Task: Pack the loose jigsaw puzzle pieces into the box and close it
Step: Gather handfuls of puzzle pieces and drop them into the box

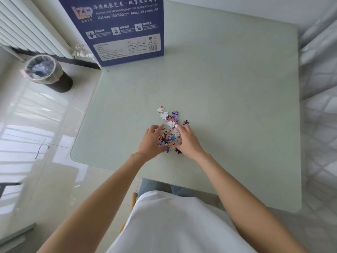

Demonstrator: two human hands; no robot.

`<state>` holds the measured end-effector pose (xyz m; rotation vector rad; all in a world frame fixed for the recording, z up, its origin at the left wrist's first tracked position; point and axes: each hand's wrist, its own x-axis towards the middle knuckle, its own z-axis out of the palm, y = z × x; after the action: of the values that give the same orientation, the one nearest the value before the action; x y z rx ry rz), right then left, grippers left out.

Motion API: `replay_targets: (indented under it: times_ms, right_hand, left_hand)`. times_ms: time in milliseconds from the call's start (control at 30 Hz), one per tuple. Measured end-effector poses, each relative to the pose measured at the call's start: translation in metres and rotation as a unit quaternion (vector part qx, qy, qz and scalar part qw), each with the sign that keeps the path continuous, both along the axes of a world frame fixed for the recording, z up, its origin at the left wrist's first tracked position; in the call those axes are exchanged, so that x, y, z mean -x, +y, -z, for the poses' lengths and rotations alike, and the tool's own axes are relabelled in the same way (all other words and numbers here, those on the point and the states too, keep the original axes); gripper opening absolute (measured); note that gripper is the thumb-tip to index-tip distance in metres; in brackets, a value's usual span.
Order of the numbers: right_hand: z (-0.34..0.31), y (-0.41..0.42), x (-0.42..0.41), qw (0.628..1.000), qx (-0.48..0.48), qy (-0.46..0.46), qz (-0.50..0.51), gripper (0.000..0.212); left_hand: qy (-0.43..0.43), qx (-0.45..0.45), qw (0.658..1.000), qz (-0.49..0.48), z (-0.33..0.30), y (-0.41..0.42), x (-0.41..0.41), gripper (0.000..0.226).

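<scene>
A small heap of loose jigsaw puzzle pieces (170,127) lies near the middle of the pale green table (228,92). My left hand (152,141) and my right hand (187,140) cup the heap from both sides, with fingers curved around the pieces. Several pieces lie just beyond my fingertips, one white piece (160,109) farthest out and a dark one (185,122) to the right. The blue puzzle box (118,28) stands upright at the table's far left edge, its printed side facing me. Whether it is open is hidden.
A lined waste bin (46,73) stands on the glossy floor to the left, in front of a white radiator (27,28). The table's right edge borders a tiled floor. A wooden chair part (134,198) shows beside my lap.
</scene>
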<state>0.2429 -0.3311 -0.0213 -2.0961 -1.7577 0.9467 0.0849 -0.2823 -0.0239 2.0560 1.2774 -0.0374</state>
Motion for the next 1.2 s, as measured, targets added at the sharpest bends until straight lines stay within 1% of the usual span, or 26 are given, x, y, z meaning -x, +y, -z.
replay_targets:
  times_ms: [100, 167, 233, 300, 367, 467, 533, 600, 667, 833, 900, 1067, 1200]
  right_hand:
    - [-0.002, 0.007, -0.011, 0.999, -0.012, -0.01, -0.036, 0.056]
    - [-0.003, 0.015, -0.017, 0.998, -0.005, -0.018, -0.058, 0.064]
    - [-0.004, 0.024, -0.023, 0.994, 0.003, -0.053, -0.094, 0.074]
    - [-0.004, 0.04, -0.029, 0.979, 0.019, -0.125, -0.162, 0.091]
    - [-0.005, 0.056, -0.032, 0.957, 0.041, -0.171, -0.231, 0.107]
    - [-0.007, 0.069, -0.03, 0.939, 0.055, -0.197, -0.277, 0.113]
    - [-0.009, 0.068, -0.028, 0.943, 0.04, -0.183, -0.274, 0.106]
    - [-0.011, 0.062, -0.025, 0.953, 0.033, -0.153, -0.259, 0.093]
    - [-0.012, 0.053, -0.024, 0.964, 0.037, -0.125, -0.232, 0.08]
    - [-0.003, 0.037, -0.021, 0.984, 0.029, -0.068, -0.161, 0.055]
    - [-0.002, 0.034, -0.02, 0.988, 0.03, -0.055, -0.138, 0.053]
    - [-0.002, 0.031, -0.017, 0.995, 0.04, -0.017, -0.088, 0.056]
    - [-0.002, 0.031, -0.016, 0.996, 0.026, -0.027, -0.083, 0.052]
  left_hand:
    - [-0.008, 0.004, 1.0, -0.029, 0.003, 0.002, -0.004, 0.085]
    - [-0.018, 0.011, 0.999, -0.046, 0.005, 0.004, -0.006, 0.078]
    - [-0.035, 0.015, 0.998, -0.056, 0.005, 0.006, -0.008, 0.07]
    - [-0.043, 0.017, 0.997, -0.066, 0.005, 0.008, -0.009, 0.064]
    - [-0.046, 0.02, 0.996, -0.071, 0.005, 0.009, -0.01, 0.06]
    - [-0.048, 0.025, 0.996, -0.07, 0.002, 0.008, -0.013, 0.059]
    - [-0.033, 0.032, 0.996, -0.079, -0.001, 0.004, -0.016, 0.067]
    - [0.004, 0.005, 0.998, -0.068, -0.001, -0.002, -0.021, 0.08]
    - [0.026, -0.021, 0.998, -0.058, -0.001, -0.005, -0.027, 0.086]
    - [0.005, 0.017, 0.997, -0.076, -0.001, 0.001, -0.032, 0.07]
    - [-0.001, 0.029, 0.996, -0.083, -0.002, 0.004, -0.031, 0.066]
    - [0.01, 0.064, 0.995, -0.073, -0.005, 0.017, -0.03, 0.062]
    - [0.008, 0.065, 0.997, -0.042, -0.008, 0.023, -0.03, 0.052]
